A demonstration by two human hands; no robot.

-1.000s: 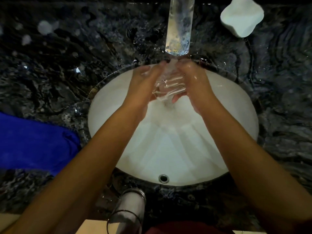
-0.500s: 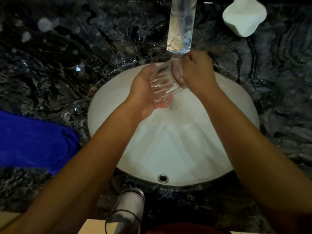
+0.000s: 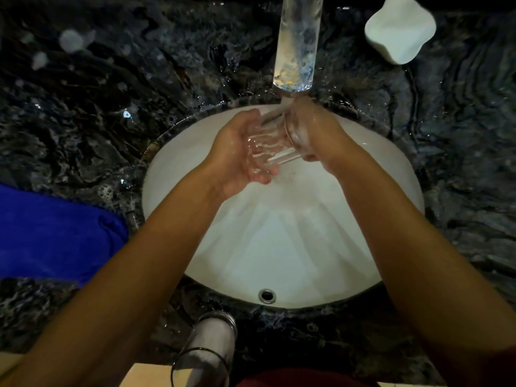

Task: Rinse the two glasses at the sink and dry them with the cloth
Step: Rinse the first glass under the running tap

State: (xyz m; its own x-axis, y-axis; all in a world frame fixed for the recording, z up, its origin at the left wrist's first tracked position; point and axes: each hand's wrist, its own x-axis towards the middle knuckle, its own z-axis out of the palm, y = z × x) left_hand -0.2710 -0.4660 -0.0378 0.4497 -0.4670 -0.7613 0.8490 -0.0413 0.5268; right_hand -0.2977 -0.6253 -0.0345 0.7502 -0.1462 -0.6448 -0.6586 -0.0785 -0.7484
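**Glass held under the running tap**

Both hands were raised over the white sink [image 3: 279, 247], just below the mouth of the tap [image 3: 297, 43]. Between them lay a clear ribbed glass [image 3: 272, 148], tipped on its side with its base toward the left and its open rim toward the right. The left hand [image 3: 234, 157] cupped it from beneath, palm up, its fingers curled round the base and lower wall. The right hand [image 3: 315, 132] gripped the rim end, fingers wrapped about the mouth of the glass. A thin stream of water fell from the tap onto the upper side of the glass near the right hand, and the glass and both hands looked wet.

The second glass [image 3: 208, 347] stood upright on the dark marbled counter [image 3: 111, 107] at the near edge of the sink, between the two forearms and touched by neither hand. The blue cloth [image 3: 53, 233] lay bunched on the counter to the left of the sink, well apart from the hands. A white soap dish [image 3: 399, 29] sat on the counter beyond the sink, to the right of the tap. Water drops and patches of foam speckled the counter round the rim.
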